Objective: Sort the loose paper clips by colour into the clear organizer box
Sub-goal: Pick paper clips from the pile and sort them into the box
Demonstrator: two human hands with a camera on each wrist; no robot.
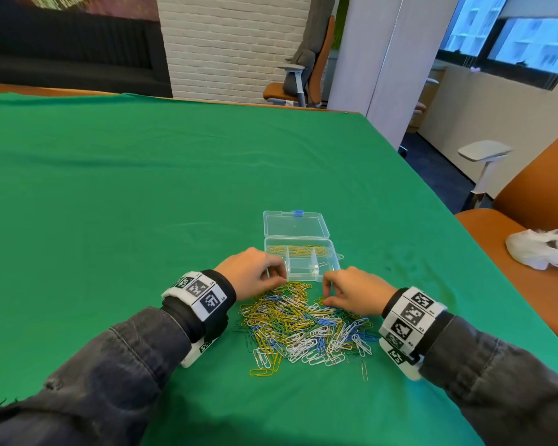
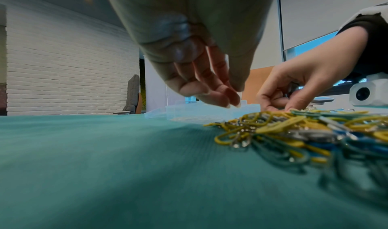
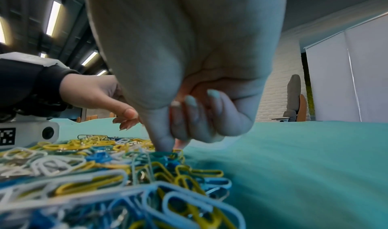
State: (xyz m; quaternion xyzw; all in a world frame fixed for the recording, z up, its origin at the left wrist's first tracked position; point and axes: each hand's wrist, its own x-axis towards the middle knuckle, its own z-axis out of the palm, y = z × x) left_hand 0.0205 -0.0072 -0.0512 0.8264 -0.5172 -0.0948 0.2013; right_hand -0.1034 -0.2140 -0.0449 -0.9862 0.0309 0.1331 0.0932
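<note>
Head view: clips (image 1: 303, 326), yellow, white, blue and green, lay heaped on the green cloth (image 1: 110, 188) just near of the box (image 1: 302, 259). Box open, lid flat behind it. Yellow clips filled its far compartment; the near ones looked almost bare, with one small item too faint to name.

Left hand (image 1: 252, 273) at the heap's far left edge, fingers curled down. Only the left wrist view showed them: fingertips (image 2: 222, 99) bunched with the thumb, above the heap. Whether they held a clip, could not tell.

Right hand (image 1: 355, 294) at the far right edge. Right wrist view alone showed thumb and forefinger (image 3: 163, 141) pinching down into the heap at a yellow clip (image 3: 178, 152), other fingers curled into the palm. Contact point was partly hidden by the thumb.

Wrist views were blurred up close; the box showed in the left one only as a pale shape (image 2: 199, 114).
</note>
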